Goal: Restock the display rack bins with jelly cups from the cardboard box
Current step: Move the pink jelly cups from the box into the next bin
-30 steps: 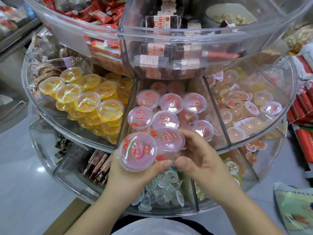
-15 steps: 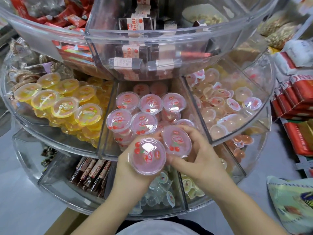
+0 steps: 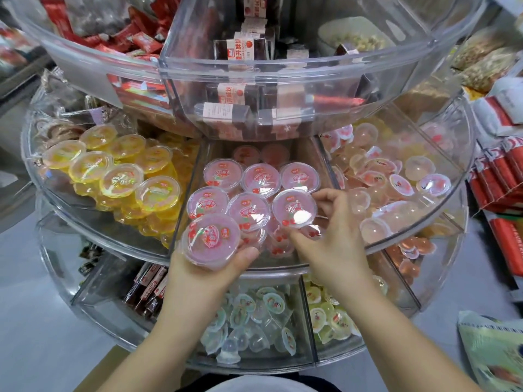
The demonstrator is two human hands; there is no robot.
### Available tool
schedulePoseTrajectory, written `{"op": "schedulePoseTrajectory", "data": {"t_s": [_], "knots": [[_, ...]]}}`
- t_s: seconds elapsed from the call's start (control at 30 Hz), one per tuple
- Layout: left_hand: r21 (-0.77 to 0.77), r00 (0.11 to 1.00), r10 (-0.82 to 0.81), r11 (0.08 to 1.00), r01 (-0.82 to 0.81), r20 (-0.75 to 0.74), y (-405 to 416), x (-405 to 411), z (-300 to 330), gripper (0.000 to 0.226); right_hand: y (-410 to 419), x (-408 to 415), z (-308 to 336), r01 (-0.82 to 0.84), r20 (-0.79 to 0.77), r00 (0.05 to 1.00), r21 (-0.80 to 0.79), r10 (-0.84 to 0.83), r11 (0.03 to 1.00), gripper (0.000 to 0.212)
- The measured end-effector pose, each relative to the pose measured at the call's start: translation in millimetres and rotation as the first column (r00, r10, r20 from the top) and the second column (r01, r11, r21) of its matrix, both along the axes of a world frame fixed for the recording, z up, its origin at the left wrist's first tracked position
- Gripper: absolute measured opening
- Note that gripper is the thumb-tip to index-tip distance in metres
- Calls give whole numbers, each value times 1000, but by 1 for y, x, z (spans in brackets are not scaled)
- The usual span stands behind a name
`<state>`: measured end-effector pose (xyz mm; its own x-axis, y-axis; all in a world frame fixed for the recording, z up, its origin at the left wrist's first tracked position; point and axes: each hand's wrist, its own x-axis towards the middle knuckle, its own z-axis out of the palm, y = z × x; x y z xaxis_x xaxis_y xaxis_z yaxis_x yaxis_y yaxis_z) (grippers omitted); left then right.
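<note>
Head view shows the left hand (image 3: 208, 271) cupping a pink cup (image 3: 210, 241) from below, thumb curled up against its near side, lid facing up, held just over the near rim of the middle tier of the rack (image 3: 249, 271). Right beside it the right hand (image 3: 329, 244) pinches a second pink cup (image 3: 294, 207) by its rim, thumb at the near edge and fingers (image 3: 325, 195) curled over the far right edge; that cup sits tilted among the others in the pink bin (image 3: 186, 199), against the bin's right divider. Whether it rests on the pile or hangs in the grip I cannot tell. Five more pink cups (image 3: 249, 212) lie lids-up in two rows behind the held ones, with a couple more dim shapes farther back under the top tier. Left of the pink bin, across the clear divider, yellow cups (image 3: 121, 179) are stacked in neat rows. Right of it, a bin holds a loose jumble of small pale cups (image 3: 396, 188). On the lower tier, near the forearms, small greenish cups (image 3: 249, 315) are heaped, with dark bars (image 3: 150, 290) in the bin to their left. The top tier carries boxed snacks (image 3: 243, 49) and red wrappers (image 3: 133, 38). At the right edge stand red packs (image 3: 501, 176). No cardboard box is clearly in sight.
</note>
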<state>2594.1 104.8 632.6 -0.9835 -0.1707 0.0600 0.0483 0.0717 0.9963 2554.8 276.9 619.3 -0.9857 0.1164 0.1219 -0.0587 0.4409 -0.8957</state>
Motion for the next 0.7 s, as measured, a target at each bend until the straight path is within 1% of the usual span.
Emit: {"op": "schedulePoseTrajectory", "data": {"t_s": [0.07,0.13,0.2,0.27,0.33,0.47,0.6,0.7], "knots": [[13,1000,-22,1000,21,20,-1,1,0,28,-3,-2,-4,21,-11,1000,34,-21,999,60],[20,998,-44,999,44,45,-2,2,-3,32,-4,-2,-6,34,-19,999,32,-34,999,60],[29,996,-57,998,56,63,-4,4,-6,39,-2,-1,-9,39,-26,999,20,-38,999,56],[31,996,-64,998,62,68,-5,3,-9,45,0,0,-12,35,-2,999,4,-35,999,48],[35,995,-74,997,71,70,-6,2,-10,47,0,0,-14,41,17,999,-7,-40,999,46],[44,995,-87,995,85,56,-6,-1,-9,42,-8,-2,-12,7,22,1000,-84,-5,996,44],[29,991,-121,992,119,55,-8,0,-8,31,-10,-2,-14,5,5,1000,-81,-4,997,45],[12,989,-121,993,120,84,-12,1,-11,34,-8,-1,-15,-6,34,999,-84,8,996,50]]}}
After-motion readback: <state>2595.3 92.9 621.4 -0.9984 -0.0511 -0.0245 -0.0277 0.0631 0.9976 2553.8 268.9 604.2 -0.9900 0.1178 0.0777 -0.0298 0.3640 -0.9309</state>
